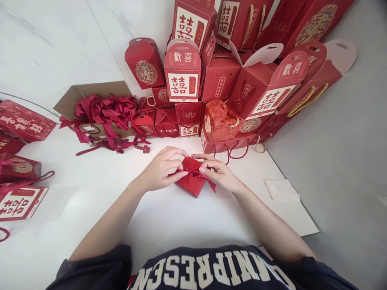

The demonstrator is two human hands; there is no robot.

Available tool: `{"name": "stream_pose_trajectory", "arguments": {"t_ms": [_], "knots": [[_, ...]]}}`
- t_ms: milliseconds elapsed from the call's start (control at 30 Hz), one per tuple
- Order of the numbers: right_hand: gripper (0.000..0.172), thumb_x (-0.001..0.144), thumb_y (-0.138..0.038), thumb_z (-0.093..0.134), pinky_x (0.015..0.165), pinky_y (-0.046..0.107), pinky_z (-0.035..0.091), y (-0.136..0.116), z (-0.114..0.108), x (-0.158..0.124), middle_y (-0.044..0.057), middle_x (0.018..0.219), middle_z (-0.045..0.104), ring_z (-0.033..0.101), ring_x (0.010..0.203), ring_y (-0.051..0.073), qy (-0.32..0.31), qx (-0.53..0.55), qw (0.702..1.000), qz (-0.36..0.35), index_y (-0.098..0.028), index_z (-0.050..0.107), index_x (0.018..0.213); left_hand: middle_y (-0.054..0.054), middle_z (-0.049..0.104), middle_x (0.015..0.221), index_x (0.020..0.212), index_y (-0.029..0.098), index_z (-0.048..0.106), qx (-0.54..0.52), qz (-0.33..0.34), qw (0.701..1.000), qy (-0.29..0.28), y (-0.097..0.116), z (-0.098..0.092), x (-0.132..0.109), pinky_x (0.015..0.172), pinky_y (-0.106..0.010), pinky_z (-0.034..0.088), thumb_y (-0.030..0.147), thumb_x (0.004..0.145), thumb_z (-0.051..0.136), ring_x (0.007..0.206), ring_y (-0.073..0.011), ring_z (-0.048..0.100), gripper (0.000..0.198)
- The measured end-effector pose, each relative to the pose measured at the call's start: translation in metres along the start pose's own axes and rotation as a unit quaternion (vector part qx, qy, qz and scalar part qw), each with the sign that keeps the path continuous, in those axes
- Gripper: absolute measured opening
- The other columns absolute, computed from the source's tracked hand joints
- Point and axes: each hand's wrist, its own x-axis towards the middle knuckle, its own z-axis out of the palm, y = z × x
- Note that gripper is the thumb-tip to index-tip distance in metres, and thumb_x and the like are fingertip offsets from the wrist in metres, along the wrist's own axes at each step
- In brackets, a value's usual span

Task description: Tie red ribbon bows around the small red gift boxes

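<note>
The left hand [159,171] and right hand [218,173] pinch a red ribbon [198,174] across a small red gift box [189,186] on a white table [169,213], its tie still unfinished, more ribbons [104,112] heaped in a cardboard carton [90,94] ahead

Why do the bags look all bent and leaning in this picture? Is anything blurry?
In the head view, the wide lens seems to bend the edges, so the red gift bags seem to lean outward. Nothing looks badly blurred: the left hand, right hand and red box are clear. The white table looks bright, with soft shadows.
</note>
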Motion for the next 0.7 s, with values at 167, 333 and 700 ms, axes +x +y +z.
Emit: {"name": "stream_pose_trajectory", "arguments": {"t_ms": [167,333,700], "knots": [[0.025,0.094,-0.036,0.055,0.106,0.037,0.035,0.003,0.0,0.0,0.008,0.133,0.052,0.05,0.125,0.022,0.001,0.025,1.0,0.007,-0.019,0.063,0.076,-0.006,0.058,0.122,0.065,0.017,0.053,-0.164,-0.099,0.981,-0.004,-0.011,0.015,0.003,0.104,-0.039,0.038,0.03,0.09,0.054,0.117,-0.0213,0.05,0.029],[0.028,0.093,-0.036,0.056,0.104,0.037,0.035,0.007,0.001,0.001,0.009,0.13,0.052,0.048,0.125,0.022,0.009,0.037,0.999,0.01,-0.019,0.059,0.072,-0.005,0.057,0.125,0.058,0.017,0.048,-0.268,-0.156,0.951,0.018,-0.022,0.033,0.001,0.111,-0.039,0.031,0.036,0.09,0.055,0.119,-0.0214,0.049,0.038],[0.034,0.092,-0.041,0.056,0.099,0.037,0.04,0.028,0.0,0.003,0.006,0.131,0.05,0.05,0.12,0.022,0.04,0.132,0.99,-0.001,-0.019,0.054,0.066,-0.005,0.056,0.132,0.055,0.017,0.042,-0.338,-0.205,0.917,0.056,-0.02,0.049,-0.001,0.107,-0.042,0.034,0.037,0.09,0.052,0.119,-0.0238,0.05,0.042]]}}
